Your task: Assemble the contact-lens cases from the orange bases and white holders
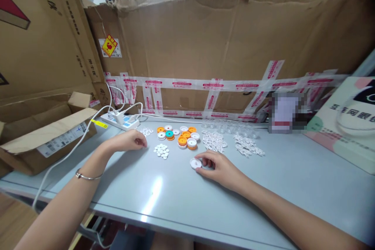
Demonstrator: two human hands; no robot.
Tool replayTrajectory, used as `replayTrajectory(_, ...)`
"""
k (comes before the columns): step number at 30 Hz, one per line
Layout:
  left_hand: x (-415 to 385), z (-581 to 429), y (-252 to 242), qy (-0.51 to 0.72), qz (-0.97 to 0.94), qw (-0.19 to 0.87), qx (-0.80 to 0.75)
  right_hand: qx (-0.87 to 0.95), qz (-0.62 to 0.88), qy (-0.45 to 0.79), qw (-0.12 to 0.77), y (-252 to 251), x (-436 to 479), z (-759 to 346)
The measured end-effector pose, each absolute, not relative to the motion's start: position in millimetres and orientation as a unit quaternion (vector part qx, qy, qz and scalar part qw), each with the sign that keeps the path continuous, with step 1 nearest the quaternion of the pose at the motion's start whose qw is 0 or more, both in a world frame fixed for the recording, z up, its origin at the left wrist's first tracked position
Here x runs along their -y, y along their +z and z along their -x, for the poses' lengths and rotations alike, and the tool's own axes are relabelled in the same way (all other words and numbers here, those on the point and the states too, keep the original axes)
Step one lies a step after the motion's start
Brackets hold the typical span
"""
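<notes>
My right hand [216,166] grips the edge of a white round disc [195,163] between thumb and fingers, at the table's middle. The disc looks shallow, with a raised rim. To the left, my left hand [131,141] hovers or rests low with its fingers curled together; whatever they hold, if anything, is hidden. Close to it lie a small pile of white pieces [146,131] and a cluster of small white round pieces [161,151]. Behind, orange and white round wheel-like parts [182,140] are grouped, some stacked, with one teal part [169,134] among them.
White lattice-like pieces [214,141] and more thin white pieces [248,146] lie to the right, before clear plastic parts [230,128]. A power strip [124,120] with cables, an open carton [63,140], a large cardboard box [187,47] and a printed box [345,121] border the table.
</notes>
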State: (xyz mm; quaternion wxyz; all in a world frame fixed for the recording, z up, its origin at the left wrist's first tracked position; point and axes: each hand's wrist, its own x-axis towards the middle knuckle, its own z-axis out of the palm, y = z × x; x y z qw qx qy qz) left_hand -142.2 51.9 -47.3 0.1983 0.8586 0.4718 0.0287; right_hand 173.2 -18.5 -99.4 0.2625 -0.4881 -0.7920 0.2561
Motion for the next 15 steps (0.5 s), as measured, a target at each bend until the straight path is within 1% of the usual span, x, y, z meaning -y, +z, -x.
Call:
replayTrajectory(10,-54,145,-45,0.026,-0.853,0.192,-0.485,0.791,0.487,0.256,0.268,-100,17,-174)
replayTrajectory(12,-52,142,-42,0.043,-0.857,0.184,-0.479,0.789,0.487,0.257,0.271,-101,17,-174)
replayTrajectory(15,-43,124,-40,0.11,-0.862,0.163,-0.466,0.789,0.488,0.257,0.272,-102,17,-175)
